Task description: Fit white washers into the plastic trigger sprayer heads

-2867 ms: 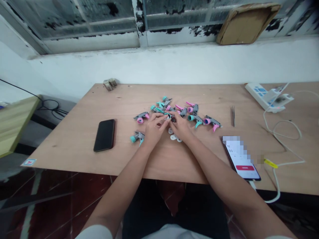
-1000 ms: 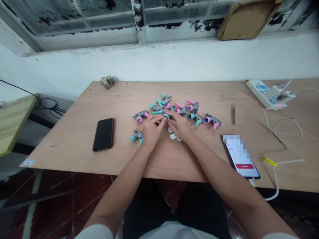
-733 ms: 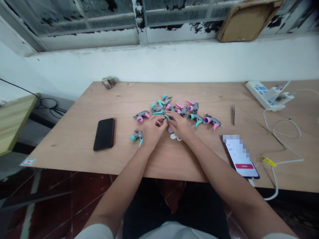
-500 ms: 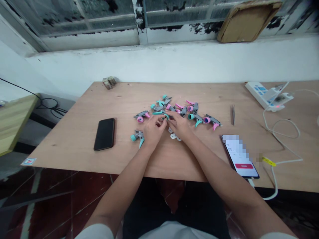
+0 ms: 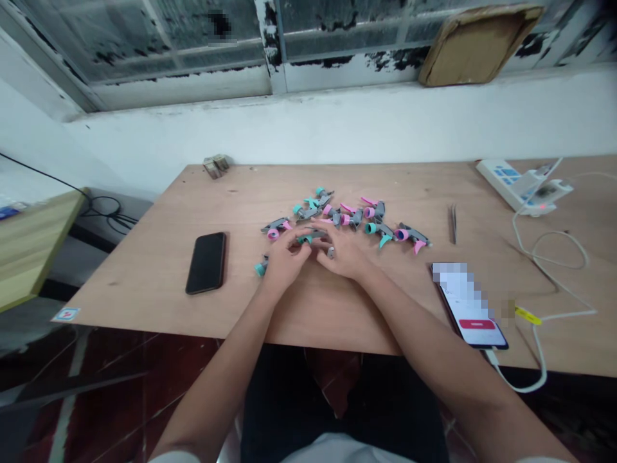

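Between my two hands is a grey trigger spray head with a teal collar at its left end. The fingers of my left hand close on the collar end. My right hand grips the grey body from the other side; its fingers partly hide it. Beside the right fingers a small white disc shows. Another teal-collared spray head lies by my left hand, partly covered. Beyond both hands several more lie loose, among them a teal one and a pink one.
A black phone lies to the left. On the right are tweezers, a lit phone on a white cable, and a power strip. Small blocks sit at the table's back edge.
Both hands have come slightly nearer to me. The spray head between them has turned, and its teal collar now shows at the left. My right hand now covers most of the white discs.
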`<control>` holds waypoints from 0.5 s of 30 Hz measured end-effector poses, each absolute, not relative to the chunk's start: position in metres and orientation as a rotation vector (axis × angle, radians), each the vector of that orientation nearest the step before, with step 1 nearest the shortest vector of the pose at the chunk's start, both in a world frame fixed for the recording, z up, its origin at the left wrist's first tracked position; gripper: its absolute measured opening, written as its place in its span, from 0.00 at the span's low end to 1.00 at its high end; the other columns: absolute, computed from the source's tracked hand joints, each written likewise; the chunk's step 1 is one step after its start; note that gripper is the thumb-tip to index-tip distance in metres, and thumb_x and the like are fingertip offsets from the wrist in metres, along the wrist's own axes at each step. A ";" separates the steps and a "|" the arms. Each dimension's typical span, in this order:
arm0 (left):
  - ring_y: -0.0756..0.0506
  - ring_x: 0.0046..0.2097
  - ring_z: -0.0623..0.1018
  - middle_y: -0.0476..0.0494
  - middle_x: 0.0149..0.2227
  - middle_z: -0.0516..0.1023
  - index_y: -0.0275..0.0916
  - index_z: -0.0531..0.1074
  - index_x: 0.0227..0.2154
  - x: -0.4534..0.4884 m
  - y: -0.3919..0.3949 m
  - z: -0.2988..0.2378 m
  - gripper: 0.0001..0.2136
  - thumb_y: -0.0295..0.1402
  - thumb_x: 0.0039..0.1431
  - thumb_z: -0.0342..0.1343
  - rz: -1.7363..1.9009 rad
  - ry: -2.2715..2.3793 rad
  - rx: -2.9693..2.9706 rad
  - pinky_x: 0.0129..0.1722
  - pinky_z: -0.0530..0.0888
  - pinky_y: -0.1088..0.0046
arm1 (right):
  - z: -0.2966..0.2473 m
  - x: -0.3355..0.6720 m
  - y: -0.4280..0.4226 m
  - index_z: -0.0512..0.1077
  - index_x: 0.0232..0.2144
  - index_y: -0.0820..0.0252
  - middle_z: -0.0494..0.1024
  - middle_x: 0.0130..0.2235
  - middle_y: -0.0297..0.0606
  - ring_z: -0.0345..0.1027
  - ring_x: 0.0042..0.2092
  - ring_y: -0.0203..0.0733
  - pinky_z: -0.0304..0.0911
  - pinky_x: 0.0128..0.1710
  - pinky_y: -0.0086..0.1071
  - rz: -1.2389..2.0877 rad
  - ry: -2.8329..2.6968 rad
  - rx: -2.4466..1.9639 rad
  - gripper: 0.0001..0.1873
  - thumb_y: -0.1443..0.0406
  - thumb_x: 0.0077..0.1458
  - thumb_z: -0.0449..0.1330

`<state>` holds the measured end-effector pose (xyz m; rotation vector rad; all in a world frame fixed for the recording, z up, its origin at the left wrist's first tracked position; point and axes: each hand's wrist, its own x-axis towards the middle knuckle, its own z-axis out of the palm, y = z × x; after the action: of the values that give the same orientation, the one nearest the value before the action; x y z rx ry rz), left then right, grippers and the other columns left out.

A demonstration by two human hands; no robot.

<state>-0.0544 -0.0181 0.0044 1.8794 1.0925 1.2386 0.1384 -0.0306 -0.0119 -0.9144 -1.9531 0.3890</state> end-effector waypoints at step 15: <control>0.34 0.51 0.81 0.37 0.46 0.84 0.43 0.82 0.43 -0.077 0.010 0.013 0.12 0.26 0.58 0.60 1.210 1.608 2.360 0.59 0.75 0.48 | -0.020 0.153 -0.015 0.77 0.41 0.55 0.82 0.46 0.45 0.75 0.52 0.54 0.70 0.56 0.48 0.115 -1.590 -1.345 0.12 0.70 0.61 0.56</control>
<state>-0.0774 0.0097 0.0127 2.3596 1.6085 1.2100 0.1529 -0.0154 -0.0203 -1.3446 -1.5901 0.1151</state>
